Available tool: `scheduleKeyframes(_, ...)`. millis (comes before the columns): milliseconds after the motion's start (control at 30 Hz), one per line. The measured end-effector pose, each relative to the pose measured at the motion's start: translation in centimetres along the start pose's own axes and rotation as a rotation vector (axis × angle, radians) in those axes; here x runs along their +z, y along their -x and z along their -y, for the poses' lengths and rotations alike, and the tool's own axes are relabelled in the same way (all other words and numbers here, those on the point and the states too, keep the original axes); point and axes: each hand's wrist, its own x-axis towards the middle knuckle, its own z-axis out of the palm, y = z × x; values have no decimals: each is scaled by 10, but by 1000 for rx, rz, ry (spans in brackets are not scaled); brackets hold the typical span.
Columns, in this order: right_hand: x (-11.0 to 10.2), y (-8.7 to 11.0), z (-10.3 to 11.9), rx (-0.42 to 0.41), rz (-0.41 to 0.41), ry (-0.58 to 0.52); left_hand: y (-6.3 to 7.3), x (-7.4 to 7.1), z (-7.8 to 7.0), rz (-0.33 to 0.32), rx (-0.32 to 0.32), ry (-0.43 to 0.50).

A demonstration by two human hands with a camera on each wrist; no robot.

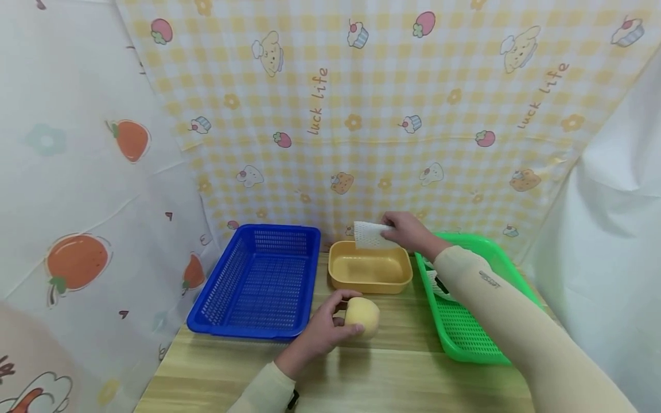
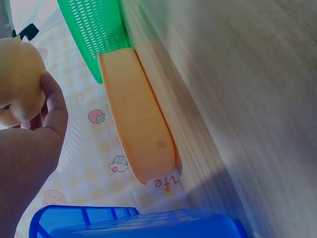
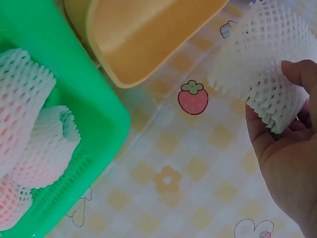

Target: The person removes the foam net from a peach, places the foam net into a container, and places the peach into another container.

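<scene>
My left hand (image 1: 321, 331) holds a pale yellow peach (image 1: 363, 317) over the wooden table, thumb on the near side and fingers round the far side. In the left wrist view the peach (image 2: 21, 82) shows a lobed end with a small dark spot. My right hand (image 1: 410, 232) pinches a white foam net sleeve (image 1: 370, 236) above the back of the yellow box (image 1: 369, 287). The right wrist view shows that sleeve (image 3: 277, 54) hanging loose and flattened between thumb and fingers, with no fruit visible in it.
At the left stands a blue basket (image 1: 195, 326). A green basket (image 1: 445, 344) stands at the right, partly under my right forearm. Several pinkish fruits in foam nets (image 3: 47, 148) lie in it. A checked curtain (image 1: 382, 86) hangs close behind the containers.
</scene>
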Motion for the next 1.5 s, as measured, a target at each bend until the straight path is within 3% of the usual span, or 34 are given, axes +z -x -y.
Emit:
scheduleKeyframes(467, 18, -22, -5, -23, 21, 61, -1, -1, -4, 11, -5, 26)
scheduleKeyframes(633, 34, -21, -12, -87, 34, 187, -1, -1, -3, 5, -4, 29)
scheduleKeyframes(867, 50, -17, -14, -102, 80, 330, -2, -2, -1, 6, -15, 29)
scheduleKeyframes(1133, 65, -9, -18, -310, 100, 534, -2, -3, -1, 11, -3, 39)
scheduleKeyframes(1367, 75, -6, -25, -311, 198, 591, 0, -6, 1, 3, -6, 32)
scheduleKeyframes(1500, 74, -4, -21, -265, 332, 601, 1, -8, 1, -5, -13, 30)
